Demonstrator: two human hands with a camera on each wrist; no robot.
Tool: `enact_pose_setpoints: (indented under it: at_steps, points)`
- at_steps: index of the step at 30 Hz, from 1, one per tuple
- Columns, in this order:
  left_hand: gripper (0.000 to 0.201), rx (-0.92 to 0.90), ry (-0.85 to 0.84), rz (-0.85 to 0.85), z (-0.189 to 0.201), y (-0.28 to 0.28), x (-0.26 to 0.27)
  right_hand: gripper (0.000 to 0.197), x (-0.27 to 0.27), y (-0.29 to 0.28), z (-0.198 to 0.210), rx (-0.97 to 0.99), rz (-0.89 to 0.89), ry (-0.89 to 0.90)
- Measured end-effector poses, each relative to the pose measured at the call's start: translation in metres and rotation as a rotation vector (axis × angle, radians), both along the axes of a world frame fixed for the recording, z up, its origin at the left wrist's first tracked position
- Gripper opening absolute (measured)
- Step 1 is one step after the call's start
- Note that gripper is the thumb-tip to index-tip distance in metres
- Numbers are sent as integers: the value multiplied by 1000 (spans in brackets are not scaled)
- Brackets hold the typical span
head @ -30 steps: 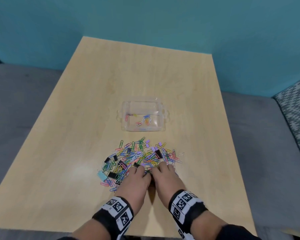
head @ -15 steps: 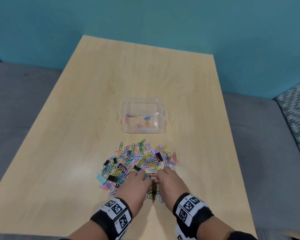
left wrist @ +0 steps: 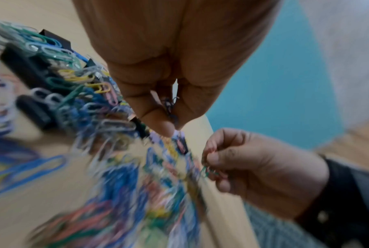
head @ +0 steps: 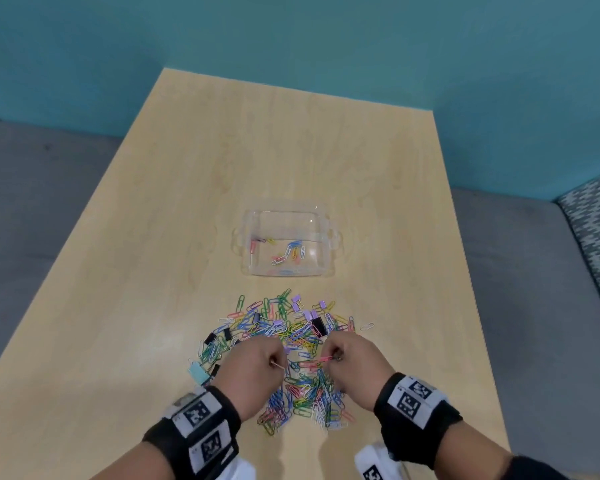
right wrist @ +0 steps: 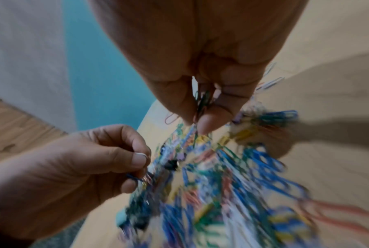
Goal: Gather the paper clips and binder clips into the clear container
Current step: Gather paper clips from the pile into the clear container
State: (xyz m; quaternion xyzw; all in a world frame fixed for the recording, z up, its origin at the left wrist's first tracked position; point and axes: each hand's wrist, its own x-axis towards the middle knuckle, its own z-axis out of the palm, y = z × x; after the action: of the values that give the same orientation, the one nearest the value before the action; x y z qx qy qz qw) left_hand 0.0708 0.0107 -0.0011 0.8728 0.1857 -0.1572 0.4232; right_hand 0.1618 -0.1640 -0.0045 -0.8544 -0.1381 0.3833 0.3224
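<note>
A heap of coloured paper clips and black, lilac and teal binder clips (head: 281, 334) lies on the wooden table (head: 153, 271), near its front edge. The clear container (head: 321, 268) stands just beyond the heap with a few paper clips (head: 288, 254) inside. My left hand (head: 257, 365) is curled above the heap's near left part and pinches a small bunch of paper clips (left wrist: 169, 105). My right hand (head: 352, 362) hovers to the right of it, fingers curled round another bunch of paper clips (right wrist: 203, 102). Both wrist views are blurred.
Grey upholstered seating (head: 32, 202) borders the table on the left and right, with a patterned cushion (head: 596, 216) at the far right. A teal wall (head: 291, 39) rises behind. Bare tabletop stretches beyond and left of the container.
Both hands dragged part of the heap toward the near edge, then lifted and moved apart, each now pinching a bunch of paper clips. A trail of clips now lies between the wrists.
</note>
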Motion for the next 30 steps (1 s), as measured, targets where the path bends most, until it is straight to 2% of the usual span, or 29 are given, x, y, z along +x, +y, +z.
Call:
enact_pose_setpoints:
  at_steps: [2,3,9,13,15,17,20,23,25,28,30]
  points:
    - [19,-209,26,169,13,13,15,19,16,9,11,46,-85,104]
    - [22,-281,11,238,19,21,25,20,27,15,19,60,-107,101]
    - [17,-322,-145,548,31,65,111,15,106,75,45,96,-192,-85]
    - [17,-298,-175,580,29,66,143,20,127,107,41,101,-228,-116]
    - [20,-335,-198,598,29,65,142,17,125,111,41,173,-298,-21]
    - [22,-360,-230,620,28,67,130,25,117,101,43,239,-374,64]
    - [22,-243,-249,511,28,70,90,35,97,63,41,217,-317,-17]
    - [18,-10,-220,235,27,57,30,39,62,11,29,11,-93,-232]
    - [11,45,-190,44,23,40,-11,44,31,-21,19,-93,69,-324]
    - [22,116,-57,-209,5,13,-61,52,-17,-55,6,-247,318,-361]
    - [17,206,-13,-299,-10,0,-82,53,-42,-69,-2,-324,401,-344]
